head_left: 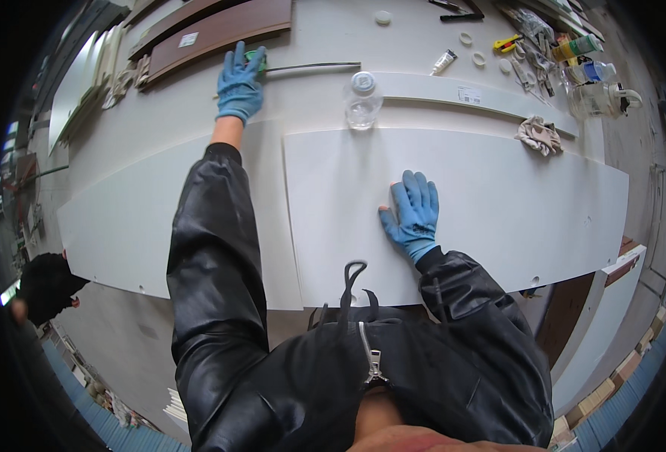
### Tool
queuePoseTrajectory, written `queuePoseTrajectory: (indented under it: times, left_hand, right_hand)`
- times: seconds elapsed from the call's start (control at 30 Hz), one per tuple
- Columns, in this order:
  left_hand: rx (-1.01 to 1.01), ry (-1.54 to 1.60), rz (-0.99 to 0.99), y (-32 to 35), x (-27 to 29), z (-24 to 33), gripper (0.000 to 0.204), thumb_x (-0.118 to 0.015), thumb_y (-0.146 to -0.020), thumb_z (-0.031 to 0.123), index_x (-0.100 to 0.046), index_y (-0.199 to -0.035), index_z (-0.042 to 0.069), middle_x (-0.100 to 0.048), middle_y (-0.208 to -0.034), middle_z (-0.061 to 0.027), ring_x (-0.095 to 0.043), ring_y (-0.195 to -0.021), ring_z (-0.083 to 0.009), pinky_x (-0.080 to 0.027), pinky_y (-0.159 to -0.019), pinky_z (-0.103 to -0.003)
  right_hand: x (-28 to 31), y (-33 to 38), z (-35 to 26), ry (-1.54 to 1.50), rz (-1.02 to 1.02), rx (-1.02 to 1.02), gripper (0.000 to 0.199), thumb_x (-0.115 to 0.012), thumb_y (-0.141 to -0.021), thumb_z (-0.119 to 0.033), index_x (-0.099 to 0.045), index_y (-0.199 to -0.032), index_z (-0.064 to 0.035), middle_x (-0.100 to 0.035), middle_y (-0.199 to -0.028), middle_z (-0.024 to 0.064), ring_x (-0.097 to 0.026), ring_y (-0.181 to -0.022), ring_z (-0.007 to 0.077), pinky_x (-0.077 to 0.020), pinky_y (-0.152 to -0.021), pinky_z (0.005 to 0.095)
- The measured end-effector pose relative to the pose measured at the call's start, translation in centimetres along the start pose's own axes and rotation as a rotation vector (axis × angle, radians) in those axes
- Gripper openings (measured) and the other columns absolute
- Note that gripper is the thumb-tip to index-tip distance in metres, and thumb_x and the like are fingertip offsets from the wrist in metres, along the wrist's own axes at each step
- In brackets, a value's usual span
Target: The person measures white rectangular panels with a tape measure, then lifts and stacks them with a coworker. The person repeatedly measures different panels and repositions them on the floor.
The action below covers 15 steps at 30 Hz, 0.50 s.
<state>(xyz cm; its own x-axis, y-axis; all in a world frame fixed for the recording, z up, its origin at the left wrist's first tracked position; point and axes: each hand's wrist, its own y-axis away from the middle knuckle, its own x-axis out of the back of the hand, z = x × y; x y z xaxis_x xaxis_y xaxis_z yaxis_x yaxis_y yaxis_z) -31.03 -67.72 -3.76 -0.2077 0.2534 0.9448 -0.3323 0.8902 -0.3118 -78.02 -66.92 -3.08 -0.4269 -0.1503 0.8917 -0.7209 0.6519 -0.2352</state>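
My left hand, in a blue work glove, reaches to the far left of the table. Its fingers lie over the green handle of a screwdriver, whose long dark shaft points right; the hand hides most of the handle. My right hand, gloved the same way with bare thumb and finger tips, rests flat with fingers stretched on a white panel. Beside it on the left lies a second white panel. A clear plastic bottle with a pale cap stands beyond the panels' far edges, between my hands.
Brown boards are stacked at the far left. A narrow white strip lies behind the right panel, a crumpled glove near its end. At the far right are a yellow cutter, tape rolls, a tube and a clear jug.
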Motion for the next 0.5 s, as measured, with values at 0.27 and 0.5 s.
queuePoseTrajectory:
  times: [0.27,0.5]
  left_hand:
    - [0.204,-0.065,-0.328,-3.6,-0.6,0.4,0.065,-0.072,-0.077,0.028,-0.052,-0.139,0.026,-0.049,-0.139,-0.0208,-0.054,-0.123,-0.0391,-0.048,-0.101,-0.05]
    - [0.441,0.171,0.069,1.2,8.7,-0.2,0.067,-0.083,-0.07,0.044,-0.061,-0.118,0.001,-0.064,-0.112,-0.0202,-0.064,-0.103,-0.0366,-0.052,-0.091,-0.045]
  right_hand:
    - [0.5,-0.1,0.6,-0.032,-0.05,-0.028,0.053,-0.067,-0.084,-0.035,-0.057,-0.127,-0.0065,-0.049,-0.14,0.0217,-0.042,-0.133,0.0421,-0.0286,-0.113,0.0578]
    - [-0.1,0.9,1.0,-0.033,-0.013,-0.021,0.053,-0.068,-0.084,-0.037,-0.057,-0.126,-0.0074,-0.048,-0.14,0.0211,-0.041,-0.134,0.0415,-0.027,-0.113,0.0577]
